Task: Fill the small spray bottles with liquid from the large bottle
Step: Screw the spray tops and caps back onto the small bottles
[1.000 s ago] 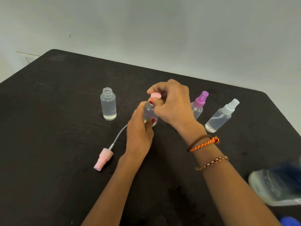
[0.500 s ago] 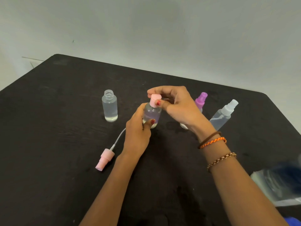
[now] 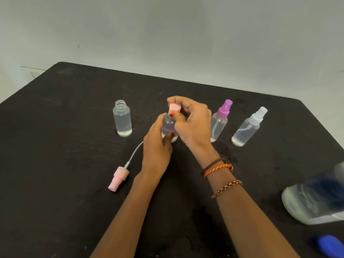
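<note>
Right hand (image 3: 191, 121) fingertips pinch the pink cap (image 3: 174, 108); left hand (image 3: 157, 144) wraps the small bottle (image 3: 168, 127) standing mid-table (image 3: 55, 146). Light, thin, probably slick plastic — best held low on the body, twisting only the cap. An open bottle (image 3: 122, 121) stands left, with a loose sprayer (image 3: 119, 176) nearer.
</note>
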